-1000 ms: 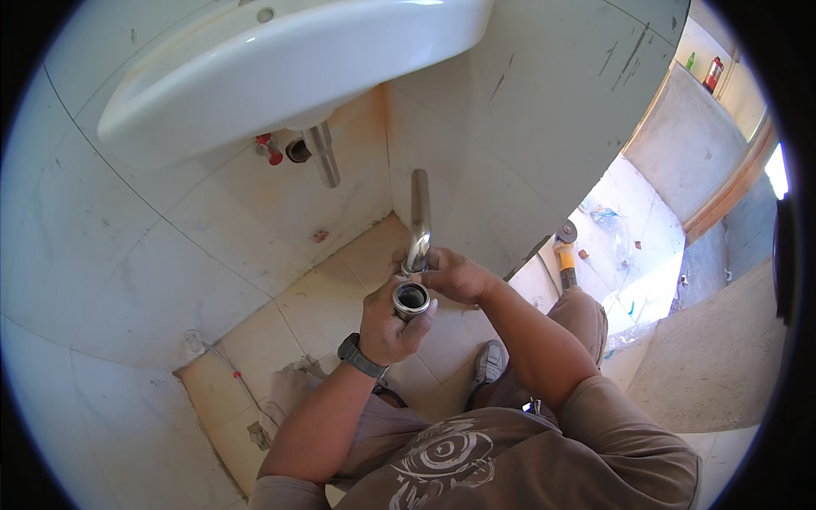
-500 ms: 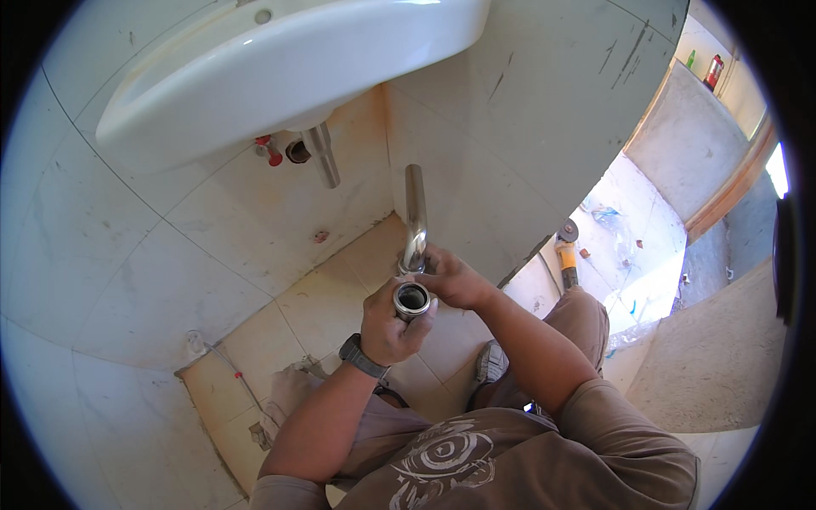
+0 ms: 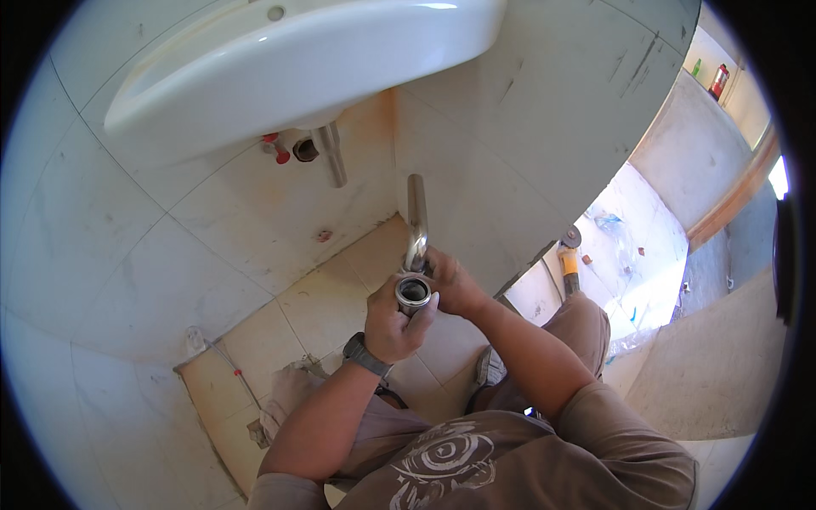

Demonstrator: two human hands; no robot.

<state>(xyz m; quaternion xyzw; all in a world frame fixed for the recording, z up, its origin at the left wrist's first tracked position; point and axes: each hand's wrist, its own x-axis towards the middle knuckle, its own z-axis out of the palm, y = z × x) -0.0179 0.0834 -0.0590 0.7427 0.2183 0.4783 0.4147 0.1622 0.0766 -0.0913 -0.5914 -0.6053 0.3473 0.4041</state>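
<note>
A chrome drain trap (image 3: 414, 304) is held up in front of me, its round open mouth facing up. My left hand (image 3: 393, 327) is closed around its body, with a dark watch on the wrist. From the trap's far side a bent chrome pipe (image 3: 416, 208) rises. At the joint between pipe and trap, my right hand (image 3: 456, 285) grips with closed fingers; the fingertips are partly hidden. Beyond both hands is a white washbasin (image 3: 297, 81) with a chrome tailpiece (image 3: 330, 158) hanging under it, apart from the trap.
Beside the tailpiece, the wall has a drain hole (image 3: 304, 150) and red-capped fittings (image 3: 277, 150). A yellow angle grinder (image 3: 569, 262) lies right of the partition's edge, near my knee. Clear plastic (image 3: 610, 223) lies farther back. A thin hose (image 3: 240, 374) runs down at the left.
The view has shifted slightly, so the basin sits a little lower and farther right. The trap's mouth has tipped somewhat more upward. Both hands keep their hold.
</note>
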